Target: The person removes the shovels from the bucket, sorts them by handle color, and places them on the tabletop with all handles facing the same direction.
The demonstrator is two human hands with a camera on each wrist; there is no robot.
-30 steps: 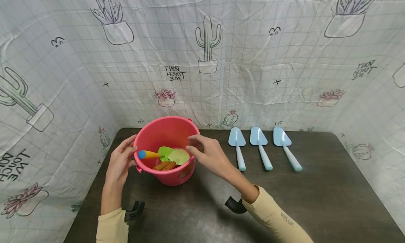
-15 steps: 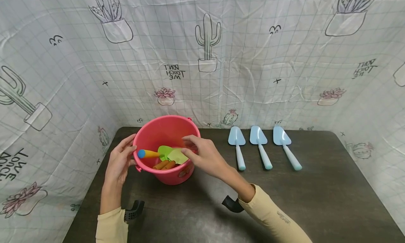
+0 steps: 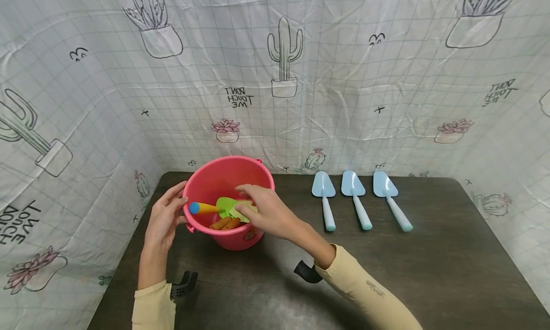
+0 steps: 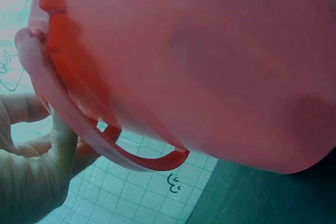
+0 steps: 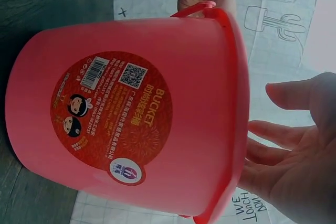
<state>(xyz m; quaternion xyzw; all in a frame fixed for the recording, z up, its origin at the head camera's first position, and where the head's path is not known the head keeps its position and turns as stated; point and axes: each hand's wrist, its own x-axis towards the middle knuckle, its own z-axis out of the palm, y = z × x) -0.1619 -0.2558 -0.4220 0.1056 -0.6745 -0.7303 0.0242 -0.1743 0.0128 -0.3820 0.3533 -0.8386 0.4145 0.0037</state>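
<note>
A pink-red bucket (image 3: pixel 234 241) stands on the dark table at left of centre in the head view. My left hand (image 3: pixel 161 220) grips its left rim, with the thumb on one side in the left wrist view (image 4: pixel 63 145). My right hand (image 3: pixel 272 213) reaches over the right rim, its fingers loosely bent above the opening and holding nothing that I can see. Inside the bucket lie an orange handle with a blue end (image 3: pixel 205 208), a green blade (image 3: pixel 225 205), a pale yellow-green blade (image 3: pixel 238 215) and brown-orange handles (image 3: pixel 221 223). The right hand partly hides the pale blade.
Three light blue trowels with whitish handles, the nearest trowel (image 3: pixel 328 213) among them, lie in a row right of the bucket on the dark table (image 3: pixel 429 272). A white patterned cloth (image 3: pixel 343 105) hangs behind. The bucket's carrying handle (image 4: pixel 105 148) hangs by the left hand.
My right hand has moved left and further over the bucket's opening, from its right rim toward the pale blade. The left hand stays on the rim.
</note>
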